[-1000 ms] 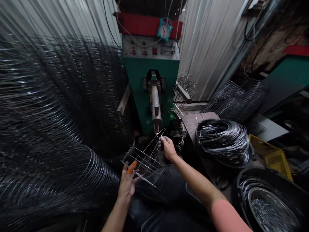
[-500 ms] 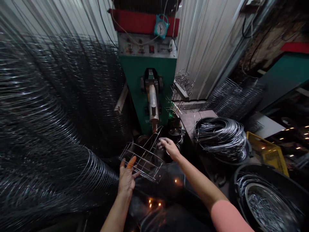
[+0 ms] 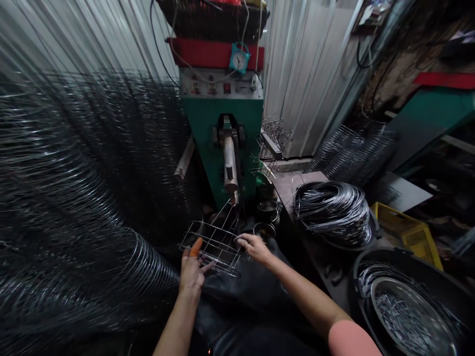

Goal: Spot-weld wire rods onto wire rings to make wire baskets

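Note:
A wire rack [image 3: 218,245] of crossed thin metal rods tilts below the electrode arm [image 3: 230,165] of a green welding machine [image 3: 206,121]. My left hand [image 3: 191,272], an orange cover on one finger, grips the rack's near left side. At the right edge of the rack, my right hand [image 3: 256,247] has its thumb and fingers pinched together on a rod. The upper end of the rack reaches the electrode tip; whether they touch I cannot tell.
Tall stacks of bent wire frames [image 3: 92,173] crowd the left side. On the right are a large wire coil [image 3: 334,212], a yellow crate [image 3: 411,235], and a metal bowl [image 3: 404,316] of short rods inside a black tub [image 3: 356,291]. A teal clock [image 3: 239,59] hangs on the machine.
My right hand has come down from near the electrode to the rack's right edge. The bright sparks over my lap are mostly gone. The whole view has shifted slightly.

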Motion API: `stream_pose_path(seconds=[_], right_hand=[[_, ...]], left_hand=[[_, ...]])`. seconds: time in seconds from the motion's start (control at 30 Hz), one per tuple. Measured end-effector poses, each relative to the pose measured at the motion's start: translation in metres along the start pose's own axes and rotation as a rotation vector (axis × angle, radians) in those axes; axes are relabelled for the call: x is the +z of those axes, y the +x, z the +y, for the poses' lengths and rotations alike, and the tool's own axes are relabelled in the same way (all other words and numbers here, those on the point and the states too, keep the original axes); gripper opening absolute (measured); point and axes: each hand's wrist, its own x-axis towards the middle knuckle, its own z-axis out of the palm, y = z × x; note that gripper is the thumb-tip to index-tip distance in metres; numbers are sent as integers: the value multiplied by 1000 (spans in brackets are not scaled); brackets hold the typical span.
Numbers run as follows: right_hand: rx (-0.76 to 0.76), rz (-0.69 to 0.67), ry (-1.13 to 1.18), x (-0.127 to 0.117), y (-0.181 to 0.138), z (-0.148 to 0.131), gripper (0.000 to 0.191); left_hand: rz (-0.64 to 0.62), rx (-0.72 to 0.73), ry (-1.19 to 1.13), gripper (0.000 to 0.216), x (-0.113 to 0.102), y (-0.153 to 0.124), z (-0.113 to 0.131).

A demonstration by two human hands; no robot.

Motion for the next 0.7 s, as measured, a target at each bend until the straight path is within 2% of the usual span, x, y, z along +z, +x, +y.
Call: stream_pose_path(seconds=[0.13, 0.23, 0.4, 0.57, 0.7], right_hand=[[9, 10, 29, 3, 2, 3, 24], [13, 5, 92, 5, 0, 8, 27], [-4, -56, 143, 11, -24, 11, 30], [17, -195, 107, 12, -63, 4, 34], [-39, -265, -41, -4, -89, -9, 42]], left_hand=[[-7, 4, -12, 41, -1, 1, 0], [-69, 22, -55, 48, -7, 2, -6], [-164, 48, -167, 66, -30, -5, -26], [-205, 60, -218, 80, -60, -32, -41], [-178, 170, -276, 77, -73, -65, -31]])
